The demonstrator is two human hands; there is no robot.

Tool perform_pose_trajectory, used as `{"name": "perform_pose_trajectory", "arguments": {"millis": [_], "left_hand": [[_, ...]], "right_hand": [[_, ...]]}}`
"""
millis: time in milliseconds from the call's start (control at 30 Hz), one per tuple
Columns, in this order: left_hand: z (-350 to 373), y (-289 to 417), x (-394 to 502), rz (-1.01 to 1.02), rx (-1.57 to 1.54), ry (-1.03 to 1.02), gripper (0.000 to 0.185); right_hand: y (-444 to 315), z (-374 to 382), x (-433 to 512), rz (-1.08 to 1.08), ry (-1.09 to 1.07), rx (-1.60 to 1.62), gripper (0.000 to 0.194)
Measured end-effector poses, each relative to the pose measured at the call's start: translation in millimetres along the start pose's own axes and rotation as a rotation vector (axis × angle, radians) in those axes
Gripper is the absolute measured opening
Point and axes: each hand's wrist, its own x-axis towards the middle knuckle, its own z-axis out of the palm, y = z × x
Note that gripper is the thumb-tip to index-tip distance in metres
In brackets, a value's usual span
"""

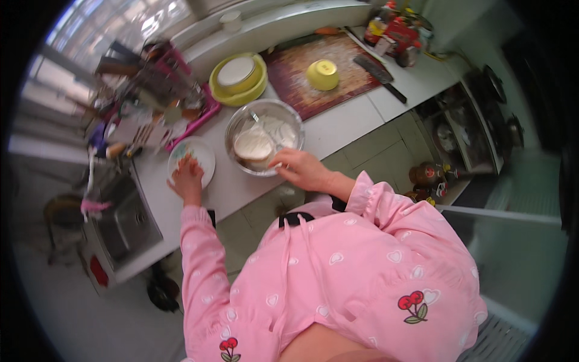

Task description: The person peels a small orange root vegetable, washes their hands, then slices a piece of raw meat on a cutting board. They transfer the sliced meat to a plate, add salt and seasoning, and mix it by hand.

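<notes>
My left hand [186,178] is over a white plate [206,156] with a coloured pattern, fingers bent downward; whether it holds anything is not clear. At the near rim of a steel bowl [296,115], my right hand [301,168] has its fingertips close together, with a small pale bit at them. Inside the bowl lie white flour-like powder [287,129], a rounded white-topped thing [253,144], perhaps a small bowl of flour, and a metal utensil handle [254,116].
Beyond the bowl are stacked yellow basins [260,86] and a floury cutting board [289,97] bearing an upturned yellow bowl [322,75] and a cleaver [373,69]. Bottles [379,27] stand at the back right. A pink rack [194,124] and a sink [126,226] are at left.
</notes>
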Motion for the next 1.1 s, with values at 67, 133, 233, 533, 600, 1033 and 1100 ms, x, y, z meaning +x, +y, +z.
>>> {"name": "perform_pose_trajectory", "arguments": {"millis": [67, 133, 233, 533, 600, 1033, 1100], "left_hand": [[2, -3, 8, 0.064, 0.051, 0.055, 0.032], [7, -11, 14, 0.034, -0.094, 0.085, 0.040], [16, -21, 20, -0.043, -0.166, -0.142, 0.049], [-12, -8, 25, -0.113, -0.295, -0.505, 0.069], [-24, 11, 34, -0.043, -0.437, -0.457, 0.069], [-33, 423, -4, 0.531, -0.867, -0.145, 0.058], [-26, 472, -11, 0.516, -0.981, -0.216, 0.058]], "right_hand": [[1, 0, 2, -0.015, 0.014, -0.022, 0.015], [2, -1, 3, -0.015, 0.028, -0.046, 0.016], [3, -4, 2, 0.026, -0.011, -0.050, 0.016], [29, -47, 4, 0.012, 0.066, -0.074, 0.016], [42, -62, 11, -0.017, 0.098, -0.111, 0.014], [259, -350, -10, 0.305, 0.521, 0.046, 0.022], [286, -389, -29, 0.298, 0.547, 0.067, 0.023]]}}
